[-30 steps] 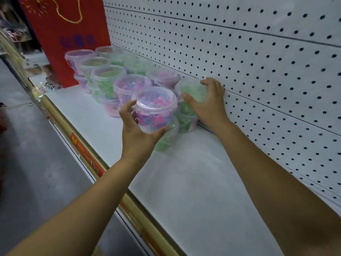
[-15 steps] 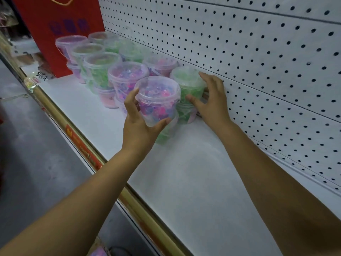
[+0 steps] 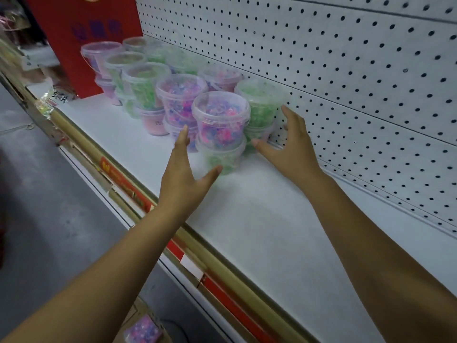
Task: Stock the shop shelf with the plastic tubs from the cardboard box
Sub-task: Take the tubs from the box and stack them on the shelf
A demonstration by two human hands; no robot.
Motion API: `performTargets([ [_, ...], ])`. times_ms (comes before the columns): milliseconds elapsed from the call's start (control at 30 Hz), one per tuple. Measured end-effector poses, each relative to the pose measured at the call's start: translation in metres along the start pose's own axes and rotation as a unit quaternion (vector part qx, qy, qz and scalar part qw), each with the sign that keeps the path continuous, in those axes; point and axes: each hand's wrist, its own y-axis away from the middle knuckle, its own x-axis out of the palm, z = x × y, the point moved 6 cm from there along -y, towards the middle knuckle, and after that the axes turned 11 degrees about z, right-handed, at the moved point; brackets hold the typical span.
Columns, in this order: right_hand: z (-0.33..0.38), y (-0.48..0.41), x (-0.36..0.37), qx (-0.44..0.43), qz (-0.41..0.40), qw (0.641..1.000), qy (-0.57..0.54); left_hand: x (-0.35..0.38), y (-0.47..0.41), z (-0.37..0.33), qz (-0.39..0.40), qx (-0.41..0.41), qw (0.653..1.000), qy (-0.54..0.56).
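I am looking down at a white shelf (image 3: pixel 259 219) backed by a perforated panel (image 3: pixel 346 70), and both of my hands are hovering in front of the nearest stacks of tubs. My left hand (image 3: pixel 184 174) is sitting open, its fingers (image 3: pixel 181 142) stretched forward together and the thumb splayed out to the right; nothing is being gripped. The pink-and-purple tub (image 3: pixel 220 118) is standing just beyond those fingers, stacked on a green tub (image 3: pixel 221 155) that is resting on the shelf. The thumb tip is lying right at the lower tub's near side, though I cannot tell whether it is touching. My right hand (image 3: pixel 290 149) is also hanging open and empty, fingers (image 3: pixel 289 117) spread, the thumb pointing left toward the base of the neighbouring stack. A green-filled tub (image 3: pixel 261 102) is topping that stack by the panel, just left of the fingertips and apart from them. More tubs are standing in two-high rows farther along, toward a red bag (image 3: pixel 81 43). Another pink-filled tub (image 3: pixel 143 330) is showing at the bottom edge, below the shelf.
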Motion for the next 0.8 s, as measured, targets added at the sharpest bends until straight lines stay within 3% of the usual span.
performTargets([
  [200,0.039,0.071,0.020,0.036,0.063,0.997,0.039,-0.040,0.059,0.022,0.039,0.003,0.993,-0.111],
  [433,0.111,0.185,0.071,0.040,0.135,0.979,0.150,-0.102,0.156,0.072,0.105,0.026,0.961,-0.254],
  [633,0.176,0.288,0.150,0.016,0.185,0.970,0.154,-0.159,0.270,0.138,0.150,-0.006,0.951,-0.272],
  [800,0.200,0.371,0.240,0.029,0.283,0.949,0.135,-0.186,0.358,0.194,0.188,-0.053,0.944,-0.268],
])
